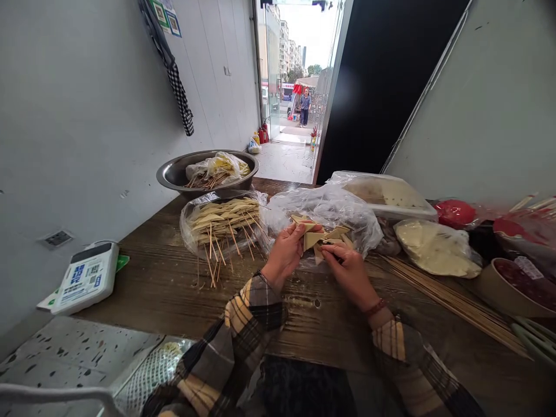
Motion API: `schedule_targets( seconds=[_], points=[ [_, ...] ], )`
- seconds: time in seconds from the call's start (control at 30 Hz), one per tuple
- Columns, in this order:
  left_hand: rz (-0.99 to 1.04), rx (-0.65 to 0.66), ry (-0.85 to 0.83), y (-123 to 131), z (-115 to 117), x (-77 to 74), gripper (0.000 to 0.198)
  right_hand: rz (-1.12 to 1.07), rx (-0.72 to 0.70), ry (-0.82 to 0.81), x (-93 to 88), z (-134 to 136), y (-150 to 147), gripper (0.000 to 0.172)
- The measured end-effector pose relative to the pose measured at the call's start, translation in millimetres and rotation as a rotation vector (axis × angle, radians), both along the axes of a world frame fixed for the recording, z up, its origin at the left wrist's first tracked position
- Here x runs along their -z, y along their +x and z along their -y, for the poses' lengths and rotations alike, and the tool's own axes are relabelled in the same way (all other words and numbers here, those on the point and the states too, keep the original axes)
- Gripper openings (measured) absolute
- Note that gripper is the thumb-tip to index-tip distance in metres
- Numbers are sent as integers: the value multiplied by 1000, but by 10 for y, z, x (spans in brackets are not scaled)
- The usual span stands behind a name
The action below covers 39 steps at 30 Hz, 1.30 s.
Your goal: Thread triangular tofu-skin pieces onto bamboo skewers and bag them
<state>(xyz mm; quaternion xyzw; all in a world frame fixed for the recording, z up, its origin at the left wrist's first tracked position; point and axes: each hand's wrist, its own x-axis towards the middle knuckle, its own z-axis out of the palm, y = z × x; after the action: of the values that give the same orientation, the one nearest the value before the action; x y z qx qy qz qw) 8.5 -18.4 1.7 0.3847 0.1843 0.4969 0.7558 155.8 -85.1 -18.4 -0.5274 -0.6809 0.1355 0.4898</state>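
My left hand (pixel 286 252) is closed on folded pale-yellow tofu sheets (pixel 311 238), pinched between thumb and fingers. Just to the right, the fingertips of my right hand (pixel 347 269) are pressed together at the lower edge of the sheets; what they grip is too small to make out. Behind both hands, more tofu pieces (pixel 340 233) lie in an opened clear plastic bag (pixel 286 202). Left of my hands, skewered folded tofu (pixel 226 220) is heaped on another plastic bag, its thin sticks pointing toward me.
Bare bamboo skewers (pixel 452 301) lie at right, near a bag of pale sheets (pixel 434 246) and a tub of dark red food (pixel 521 284). Behind stand a metal basin (pixel 167 174) and a lidded plastic box (pixel 391 194). A white payment device (pixel 87 275) sits at the left edge.
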Motion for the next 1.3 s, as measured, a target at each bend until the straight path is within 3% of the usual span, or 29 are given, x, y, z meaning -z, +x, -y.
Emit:
schedule_targets(
  seconds=[0.23, 0.73, 0.9, 1.03, 1.17, 1.3],
  points=[
    [-35, -35, 3, 40, 53, -16, 32, 37, 29, 8, 15, -2, -1, 22],
    [-64, 33, -30, 111, 141, -40, 42, 62, 53, 23, -64, -1, 17, 21],
    [-113, -137, 12, -14, 6, -59, 41, 40, 196, 60, -107, 5, 179, 25],
    [-317, -297, 153, -57, -80, -29, 30, -39, 335, 88, -114, -20, 329, 26],
    [-668, -470, 409, -99, -147, 10, 19, -55, 342, 83, -90, -45, 403, 26],
    [-1089, -474, 706, -139, -162, 11, 15, -38, 321, 95, -81, -48, 413, 26]
  ],
)
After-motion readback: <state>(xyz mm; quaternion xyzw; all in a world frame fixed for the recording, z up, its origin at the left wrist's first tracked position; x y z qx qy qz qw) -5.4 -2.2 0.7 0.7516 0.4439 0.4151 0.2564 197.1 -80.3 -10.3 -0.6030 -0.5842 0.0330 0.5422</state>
